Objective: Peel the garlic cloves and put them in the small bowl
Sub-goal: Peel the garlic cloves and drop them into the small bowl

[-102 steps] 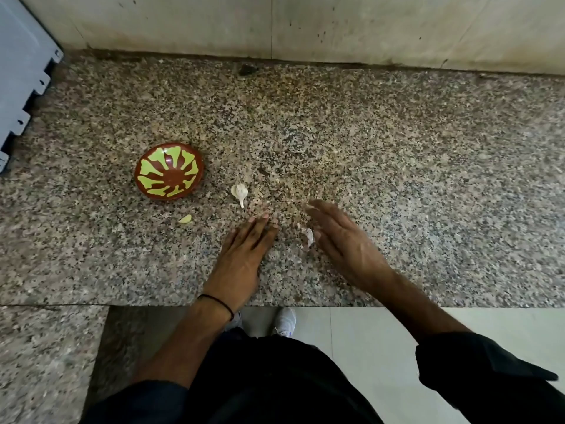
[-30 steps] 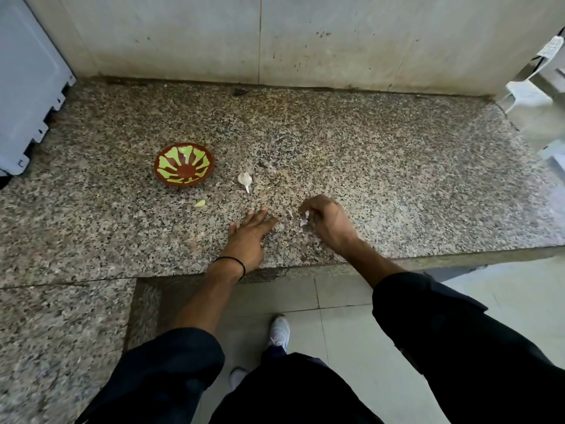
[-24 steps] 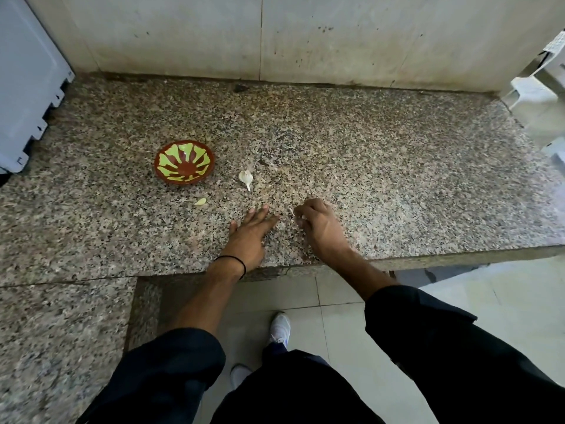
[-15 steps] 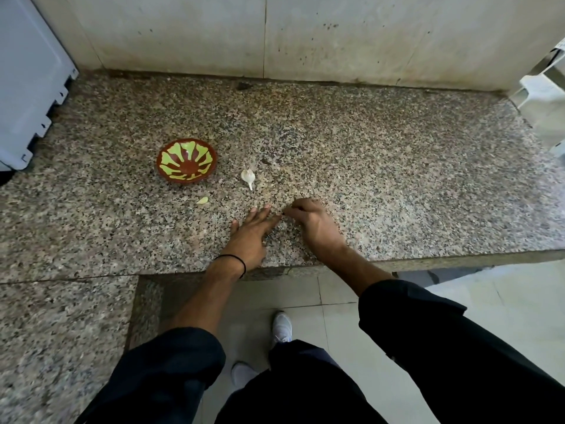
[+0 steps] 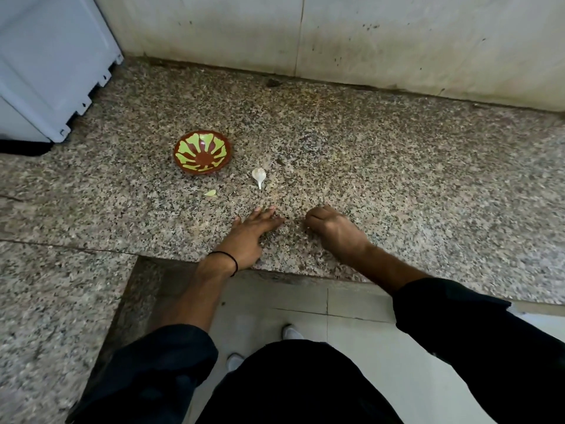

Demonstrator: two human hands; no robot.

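A small red-brown bowl [image 5: 202, 152] with yellow-green petal marks stands on the granite counter [image 5: 397, 179], and nothing shows inside it. A white unpeeled garlic clove [image 5: 259, 175] lies just right of the bowl. A small pale peeled clove [image 5: 210, 193] lies in front of the bowl. My left hand [image 5: 250, 237] rests flat on the counter with its fingers straight, pointing at the unpeeled clove. To its right, my right hand [image 5: 333, 228] is curled knuckles-up on the stone, its fingers closed round a garlic clove that is almost wholly hidden.
A pale grey plastic panel [image 5: 52, 65] leans at the back left. A stained wall [image 5: 367, 41] runs behind the counter. The counter's front edge [image 5: 305, 275] lies under my wrists, with tiled floor [image 5: 351, 316] and my shoes below.
My right hand curled over the white garlic piece, slid left to my left fingertips, then drew back right a little. My left hand stayed flat. The view shifted.
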